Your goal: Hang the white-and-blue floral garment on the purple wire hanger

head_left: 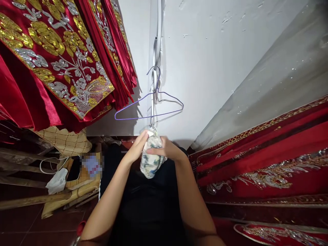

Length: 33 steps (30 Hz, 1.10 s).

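Both my hands hold a white cloth bundle (151, 162) with a green and blue pattern, in front of my body. My left hand (137, 147) presses along its left side, fingers pointing up near its top. My right hand (167, 147) wraps its right side, with the thumb lying across the front. What the cloth covers, if anything, is hidden. A thin white strip or pole (153, 106) meets the top of the bundle; whether they are joined, I cannot tell. Just above my hands hangs a purple wire hanger (148, 118) with nothing on it.
Red garments with gold and silver embroidery (77, 61) hang at the upper left. More red beaded fabric (256, 164) fills the right side, under a clear plastic sheet (256, 92). At lower left, a wooden stool (84, 186) carries a dark phone (73, 168) and white tissue (57, 181).
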Each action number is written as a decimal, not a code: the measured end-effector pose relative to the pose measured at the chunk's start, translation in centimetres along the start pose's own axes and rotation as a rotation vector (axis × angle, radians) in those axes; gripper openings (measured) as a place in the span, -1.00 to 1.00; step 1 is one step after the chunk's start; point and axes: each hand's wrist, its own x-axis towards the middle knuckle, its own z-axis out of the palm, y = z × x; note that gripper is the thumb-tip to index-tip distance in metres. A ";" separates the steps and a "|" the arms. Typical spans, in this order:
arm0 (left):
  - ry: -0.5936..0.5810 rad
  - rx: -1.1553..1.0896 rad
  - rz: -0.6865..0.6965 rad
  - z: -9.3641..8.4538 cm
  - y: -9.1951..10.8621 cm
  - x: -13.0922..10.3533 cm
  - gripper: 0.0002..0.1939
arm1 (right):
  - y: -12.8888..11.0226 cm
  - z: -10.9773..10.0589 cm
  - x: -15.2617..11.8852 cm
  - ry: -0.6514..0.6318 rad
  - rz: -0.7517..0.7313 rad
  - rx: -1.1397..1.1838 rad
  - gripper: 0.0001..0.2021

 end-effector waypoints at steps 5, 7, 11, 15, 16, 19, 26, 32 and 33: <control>-0.322 0.436 -0.149 -3.8 -2.2 -2.8 -0.52 | -3.4 -4.1 2.8 0.456 -0.311 -0.225 -0.75; -0.303 0.668 -0.144 -6.1 -2.1 -3.0 -0.61 | -3.4 -5.3 4.8 0.612 -0.470 -0.255 -0.69; -0.300 1.107 -0.247 -10.8 -1.2 -1.9 -0.80 | -1.2 -6.4 7.8 0.516 -0.298 -0.358 -0.76; -0.238 1.310 -0.297 -13.7 0.0 0.0 -0.83 | 0.3 -7.7 7.1 0.490 -0.243 -0.499 -0.84; -0.201 1.314 -0.257 -14.1 0.6 0.6 -0.82 | 0.3 -8.1 6.5 0.493 -0.258 -0.513 -0.84; -0.108 1.246 -0.018 -14.3 3.3 2.3 -0.80 | -0.4 -9.3 4.7 0.538 -0.275 -0.526 -0.87; -0.062 1.146 0.261 -13.1 8.3 6.6 -0.78 | -1.3 -8.8 2.7 0.443 -0.224 -0.441 -0.94; -0.150 1.418 -0.091 -14.9 5.2 8.1 -0.79 | -1.4 -8.7 2.0 0.561 -0.267 -0.517 -0.94; -0.134 1.449 -0.132 -15.1 4.8 8.0 -0.77 | -1.4 -8.8 2.0 0.559 -0.257 -0.531 -0.94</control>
